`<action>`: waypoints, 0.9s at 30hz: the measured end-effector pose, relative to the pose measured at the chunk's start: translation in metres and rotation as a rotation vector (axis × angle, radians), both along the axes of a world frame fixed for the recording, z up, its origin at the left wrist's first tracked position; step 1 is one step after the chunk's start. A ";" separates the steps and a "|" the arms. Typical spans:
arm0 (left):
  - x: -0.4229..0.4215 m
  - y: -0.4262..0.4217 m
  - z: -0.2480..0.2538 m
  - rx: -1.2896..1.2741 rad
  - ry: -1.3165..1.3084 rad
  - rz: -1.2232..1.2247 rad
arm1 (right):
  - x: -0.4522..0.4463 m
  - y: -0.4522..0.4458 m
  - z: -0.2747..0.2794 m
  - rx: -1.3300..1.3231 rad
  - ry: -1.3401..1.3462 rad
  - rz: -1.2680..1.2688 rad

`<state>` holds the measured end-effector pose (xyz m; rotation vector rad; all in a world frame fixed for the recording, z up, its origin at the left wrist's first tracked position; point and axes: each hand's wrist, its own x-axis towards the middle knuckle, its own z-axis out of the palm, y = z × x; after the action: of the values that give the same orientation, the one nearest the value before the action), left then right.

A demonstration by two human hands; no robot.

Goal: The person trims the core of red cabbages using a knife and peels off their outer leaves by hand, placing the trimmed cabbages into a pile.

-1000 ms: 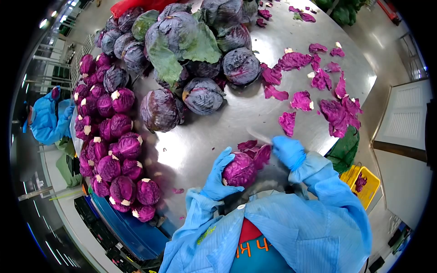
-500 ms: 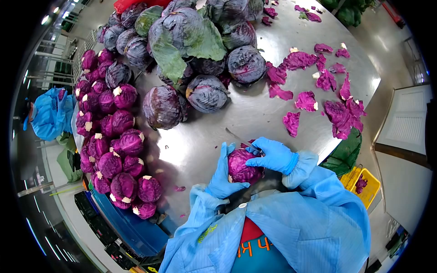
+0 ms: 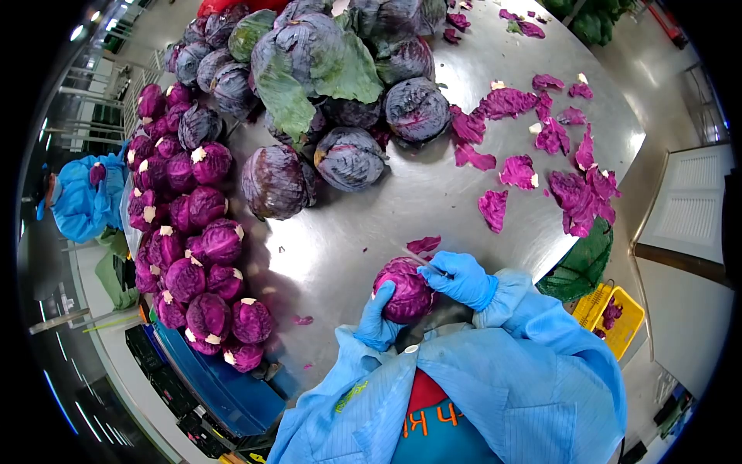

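A peeled purple cabbage (image 3: 405, 291) is held low over the near part of the steel table. My left hand (image 3: 379, 319), in a blue glove, grips its lower left side. A knife (image 3: 416, 257) is in my gloved right hand (image 3: 462, 280), its thin blade pointing up and left above the cabbage, and the fingers are close to the cabbage's right side. A loose purple leaf (image 3: 423, 244) lies just behind the cabbage.
Trimmed purple cabbages (image 3: 186, 280) are piled along the left. Untrimmed dark cabbages (image 3: 352, 159) are heaped at the back. Torn leaves (image 3: 506, 104) lie on the steel table (image 3: 456, 193) at right. A yellow crate (image 3: 626, 317) stands beyond its right edge. A person in blue (image 3: 85, 197) is at far left.
My right hand with the knife came in from the right to the cabbage. The cabbage has turned, and my left hand has shifted lower on it. A leaf now lies loose behind it.
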<state>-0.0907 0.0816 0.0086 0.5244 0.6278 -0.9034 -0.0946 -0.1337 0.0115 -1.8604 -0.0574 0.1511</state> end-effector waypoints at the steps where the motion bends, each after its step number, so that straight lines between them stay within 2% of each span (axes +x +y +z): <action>1: 0.001 0.001 -0.003 0.009 -0.024 0.005 | -0.003 0.002 -0.005 0.063 0.039 -0.050; 2: 0.002 0.002 -0.004 0.059 -0.094 -0.001 | -0.005 0.002 -0.008 0.126 0.078 -0.101; 5: 0.003 0.004 -0.002 0.190 -0.240 -0.021 | 0.001 -0.015 0.019 0.630 0.483 -0.455; 7: 0.003 0.008 -0.002 0.253 -0.268 -0.033 | 0.021 -0.042 0.018 0.704 0.387 -0.748; 8: 0.003 0.009 -0.003 0.229 -0.240 -0.003 | 0.030 -0.056 0.012 0.554 0.261 -0.790; 10: 0.002 0.012 -0.006 0.182 -0.185 0.058 | 0.034 -0.070 0.007 0.375 0.179 -0.799; 13: 0.004 0.005 -0.008 0.243 -0.265 0.131 | 0.015 -0.047 0.022 -0.052 0.211 -0.339; 14: 0.006 0.001 -0.008 0.271 -0.311 0.151 | 0.012 -0.030 0.039 0.087 0.423 -0.238; 15: 0.006 -0.001 -0.011 0.310 -0.351 0.168 | 0.000 -0.015 0.029 0.017 0.321 -0.165; 16: 0.007 -0.002 -0.013 0.331 -0.381 0.157 | -0.003 -0.001 0.033 -0.100 0.252 -0.161; 18: 0.008 0.000 -0.016 0.382 -0.441 0.136 | -0.003 0.011 0.040 -0.192 0.281 -0.136; 21: 0.009 0.002 -0.014 0.387 -0.458 0.132 | -0.001 0.005 0.029 0.128 0.406 -0.105; 24: 0.009 -0.001 -0.010 0.373 -0.443 0.144 | -0.004 0.006 0.025 -0.121 0.062 -0.099; 27: 0.010 -0.003 -0.014 0.337 -0.435 0.162 | -0.007 0.000 0.022 -0.422 0.006 -0.026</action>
<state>-0.0806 0.0785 -0.0054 0.9287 0.4158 -0.5056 -0.1018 -0.1336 0.0339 -2.2810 0.0035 0.1593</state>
